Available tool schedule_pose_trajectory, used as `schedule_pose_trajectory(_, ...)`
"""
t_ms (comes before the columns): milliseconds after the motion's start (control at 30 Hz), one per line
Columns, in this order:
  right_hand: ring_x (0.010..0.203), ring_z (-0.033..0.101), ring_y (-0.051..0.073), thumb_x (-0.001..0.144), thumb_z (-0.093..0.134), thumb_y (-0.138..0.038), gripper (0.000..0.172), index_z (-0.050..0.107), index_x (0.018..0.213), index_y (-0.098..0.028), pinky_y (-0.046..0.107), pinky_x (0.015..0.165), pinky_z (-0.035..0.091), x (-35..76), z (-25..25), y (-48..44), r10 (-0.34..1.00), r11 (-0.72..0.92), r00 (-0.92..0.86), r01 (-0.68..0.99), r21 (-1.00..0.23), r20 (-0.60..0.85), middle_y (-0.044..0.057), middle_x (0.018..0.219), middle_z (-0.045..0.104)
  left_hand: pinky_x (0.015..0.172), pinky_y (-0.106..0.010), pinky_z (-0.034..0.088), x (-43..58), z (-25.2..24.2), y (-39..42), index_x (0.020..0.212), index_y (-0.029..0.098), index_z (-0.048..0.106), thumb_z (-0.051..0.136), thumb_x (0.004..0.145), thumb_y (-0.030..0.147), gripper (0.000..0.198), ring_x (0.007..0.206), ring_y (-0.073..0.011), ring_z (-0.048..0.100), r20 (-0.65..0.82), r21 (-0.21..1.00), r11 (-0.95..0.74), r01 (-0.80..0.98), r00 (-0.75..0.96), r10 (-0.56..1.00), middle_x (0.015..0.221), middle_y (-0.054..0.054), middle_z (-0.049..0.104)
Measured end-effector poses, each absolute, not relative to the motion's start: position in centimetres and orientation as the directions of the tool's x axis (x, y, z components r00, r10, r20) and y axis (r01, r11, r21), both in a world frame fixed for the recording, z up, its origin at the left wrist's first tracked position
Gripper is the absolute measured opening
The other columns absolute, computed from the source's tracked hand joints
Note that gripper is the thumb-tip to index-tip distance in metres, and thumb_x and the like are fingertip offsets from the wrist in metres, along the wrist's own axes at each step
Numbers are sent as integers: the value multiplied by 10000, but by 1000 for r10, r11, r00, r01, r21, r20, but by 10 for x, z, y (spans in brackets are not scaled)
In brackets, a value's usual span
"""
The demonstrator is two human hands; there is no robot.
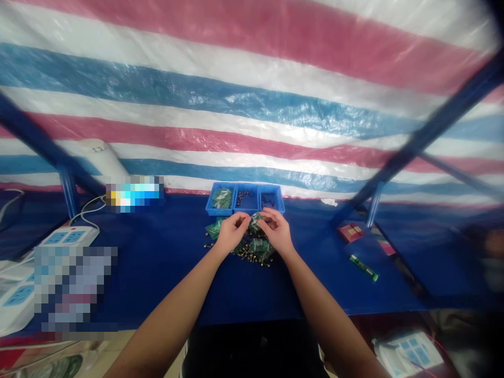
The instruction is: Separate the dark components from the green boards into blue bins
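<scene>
Two-handed, pinching the green board (255, 220) with nearly closed left fingers (240, 216) and right fingers (271, 213). Hold gently by the edges, steady, near the pile (258, 247) on the bench (157, 273).

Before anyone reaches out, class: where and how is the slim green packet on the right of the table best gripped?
Probably pinch the slim green packet across its middle, coming from above: it is long and narrow, lies slantwise on the blue table, and nothing covers it.

One head-worn camera looks forward and down over the nearby blue table (149, 252) toward striped sheeting (252, 113).
</scene>
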State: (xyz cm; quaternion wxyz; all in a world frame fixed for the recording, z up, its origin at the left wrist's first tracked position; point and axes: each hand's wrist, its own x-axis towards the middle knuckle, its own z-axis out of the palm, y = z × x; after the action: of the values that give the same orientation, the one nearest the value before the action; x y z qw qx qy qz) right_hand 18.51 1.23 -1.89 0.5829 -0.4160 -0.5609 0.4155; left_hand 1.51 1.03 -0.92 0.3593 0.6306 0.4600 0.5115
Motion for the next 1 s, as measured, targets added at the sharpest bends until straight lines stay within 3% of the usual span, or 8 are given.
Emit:
schedule_pose_trajectory(167,758,669,190,776,676,-433,394,652,1098,-208,325,691,549,188,-21,14,973,223,61,26,-974,224,51,848,715,476,-229,475,13,-5,18,960,172,567,625,844,455,311,536,-134,633,250,962,-264,-70,-165,954,711,-28,683)
schedule_pose_trajectory(333,723,675,195,818,624,-428,281,697,957,-195,328,700,537,192,-19,12,978,202,39,103,-974,207,50,771,716,516,-245,513,-5,0,31,1076,175,512,622,851,425,354,610,-148,689,198,947,-273,-172,-361,911,942,-100,723)
schedule_pose_trajectory(400,705,673,194,824,614,-425,274,703,948,-198,322,685,530,192,-18,11,975,214,24,146,-966,220,45,761,716,483,-253,516,-14,0,37,1154,165,498,624,843,383,401,601,-163,698,48,969,-129,-210,-354,934,1003,-129,714)
schedule_pose_trajectory(467,675,661,188,833,598,-426,273,706,949,-204,315,660,521,192,-18,10,972,225,18,189,-956,233,37,745,712,432,-243,489,-22,-2,41,1167,134,493,594,848,347,396,544,-170,683,-93,976,22,-217,-325,941,872,-118,720)
schedule_pose_trajectory(633,683,629,188,840,594,-424,262,711,961,-223,328,665,500,195,-15,8,957,290,-96,349,-891,274,36,766,702,356,-188,387,-27,-6,41,1015,153,592,537,841,313,243,456,-142,623,37,999,-32,19,-398,917,637,-8,643)
schedule_pose_trajectory(733,899,627,239,772,688,-460,300,722,981,-248,411,860,460,201,-4,3,893,431,-350,483,-762,283,56,905,710,443,-200,447,-22,-7,35,944,174,634,512,851,315,208,495,-128,624,166,974,-95,208,-357,919,633,5,645)
schedule_pose_trajectory(800,1070,567,293,691,754,-528,396,728,998,-278,508,998,347,206,4,0,845,492,-491,552,-673,214,62,1041,693,550,-223,500,-18,-7,30,951,186,649,505,866,334,223,537,-127,632,231,938,-129,323,-303,924,652,10,656)
schedule_pose_trajectory(1000,1212,434,358,608,788,-602,536,712,1071,-342,571,1008,288,217,10,-3,793,535,-602,616,-578,93,52,1246,614,629,-243,499,-9,-5,20,986,212,660,473,909,362,251,614,-149,649,337,819,-225,528,-124,933,685,7,675)
